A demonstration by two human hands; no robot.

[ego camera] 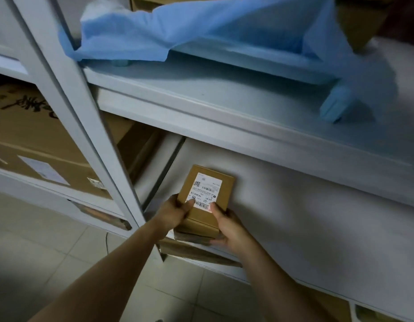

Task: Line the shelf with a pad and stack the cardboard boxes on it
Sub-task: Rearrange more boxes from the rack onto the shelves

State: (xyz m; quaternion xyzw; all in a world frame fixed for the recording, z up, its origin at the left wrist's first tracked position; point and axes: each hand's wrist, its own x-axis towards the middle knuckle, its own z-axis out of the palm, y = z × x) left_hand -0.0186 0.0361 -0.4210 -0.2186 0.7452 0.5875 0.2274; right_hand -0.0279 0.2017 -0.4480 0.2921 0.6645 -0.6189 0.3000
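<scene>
A small brown cardboard box (pixel 207 182) with a white shipping label lies on top of another box at the front left of the lower shelf. My left hand (pixel 175 211) grips its left near corner, thumb on the label. My right hand (pixel 226 226) holds its right near side, fingers reaching down to the box beneath (pixel 196 230). A white pad (pixel 305 217) covers the lower shelf under the boxes. On the upper shelf (pixel 201 101) lies a crumpled blue sheet (pixel 201 26).
A grey shelf upright (pixel 90 126) rises just left of my hands. Beyond it a large printed carton (pixel 31 140) fills the neighbouring bay. More brown boxes (pixel 136 138) sit at the back left of the lower shelf. Tiled floor (pixel 50 252) lies below.
</scene>
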